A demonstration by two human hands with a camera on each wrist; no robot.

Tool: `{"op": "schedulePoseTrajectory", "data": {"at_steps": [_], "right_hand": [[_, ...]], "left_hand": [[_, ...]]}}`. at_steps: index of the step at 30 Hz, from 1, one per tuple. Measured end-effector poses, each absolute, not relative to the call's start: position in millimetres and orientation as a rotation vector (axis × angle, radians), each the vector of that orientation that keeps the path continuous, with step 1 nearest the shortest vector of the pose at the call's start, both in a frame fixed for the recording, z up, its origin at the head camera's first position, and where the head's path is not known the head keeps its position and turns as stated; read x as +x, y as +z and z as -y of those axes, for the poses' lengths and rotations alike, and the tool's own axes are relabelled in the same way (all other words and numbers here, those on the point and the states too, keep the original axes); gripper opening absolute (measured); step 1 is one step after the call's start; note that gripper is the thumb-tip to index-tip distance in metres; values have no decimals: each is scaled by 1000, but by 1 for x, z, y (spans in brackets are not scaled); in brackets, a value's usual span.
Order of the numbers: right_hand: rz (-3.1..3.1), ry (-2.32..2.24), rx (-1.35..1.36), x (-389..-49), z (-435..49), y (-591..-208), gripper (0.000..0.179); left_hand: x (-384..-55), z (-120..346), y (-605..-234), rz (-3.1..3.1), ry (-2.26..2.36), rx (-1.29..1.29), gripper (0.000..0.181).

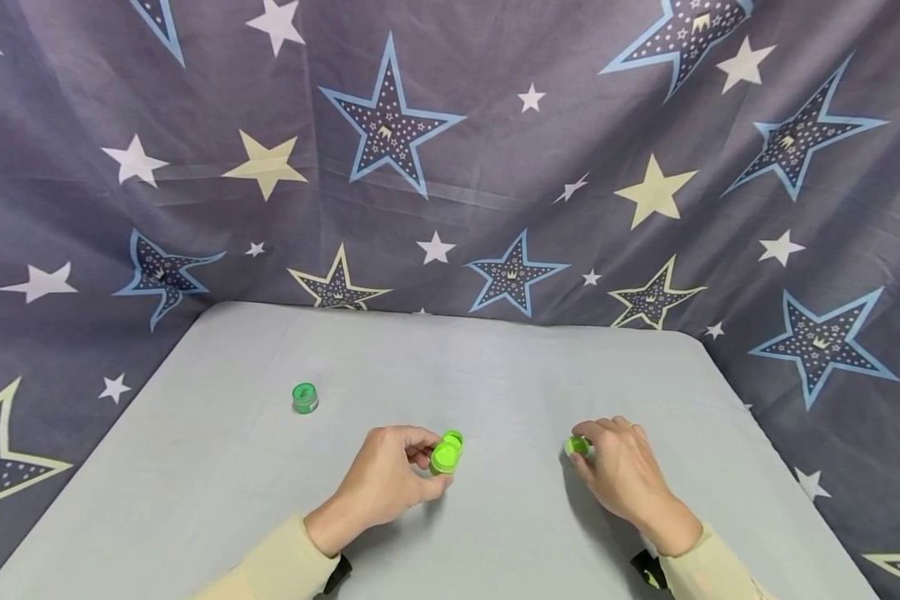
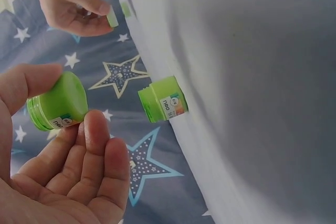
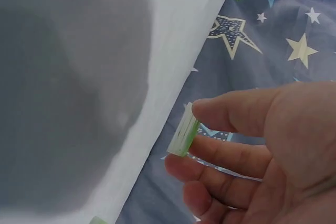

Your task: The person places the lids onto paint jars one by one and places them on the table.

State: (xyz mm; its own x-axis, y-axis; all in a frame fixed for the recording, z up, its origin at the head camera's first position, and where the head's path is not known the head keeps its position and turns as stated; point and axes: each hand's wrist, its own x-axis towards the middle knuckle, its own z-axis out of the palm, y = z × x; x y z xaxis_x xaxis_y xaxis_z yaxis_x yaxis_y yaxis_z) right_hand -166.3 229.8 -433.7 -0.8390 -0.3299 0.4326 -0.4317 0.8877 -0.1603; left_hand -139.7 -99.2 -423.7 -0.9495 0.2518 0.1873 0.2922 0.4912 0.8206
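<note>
My left hand (image 1: 393,471) pinches a small bright green jar (image 1: 446,457) between thumb and fingers. Its threaded neck shows without a lid in the left wrist view, and a printed label is on its side. Just behind it stands a second bright green jar (image 2: 164,99), threaded neck showing, partly covered by the held jar in the head view. Farther right, my right hand (image 1: 622,467) pinches a small round lid (image 3: 184,130) by its edge. The lid has a pale ribbed side, and its green face (image 1: 578,446) is toward the head camera.
A darker green lidded jar (image 1: 305,398) stands on the left part of the grey-covered table (image 1: 195,467). A small pale green piece (image 2: 125,9) shows beside the right hand in the left wrist view. Star-patterned cloth (image 1: 450,167) hangs behind the table and along its sides.
</note>
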Motion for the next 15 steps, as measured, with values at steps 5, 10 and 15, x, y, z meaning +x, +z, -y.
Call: {"op": "schedulePoseTrajectory", "data": {"at_steps": [5,10,15], "right_hand": [[2634,357,576,-163,-224,-429,28],[2618,365,586,-160,-218,-424,27],[2622,384,599,-157,-211,-418,25]], "left_hand": [[-139,98,-424,2678,-1486,-497,30],[-138,97,-423,2676,-1474,-507,29],[-138,95,-422,2665,-1484,-521,28]]}}
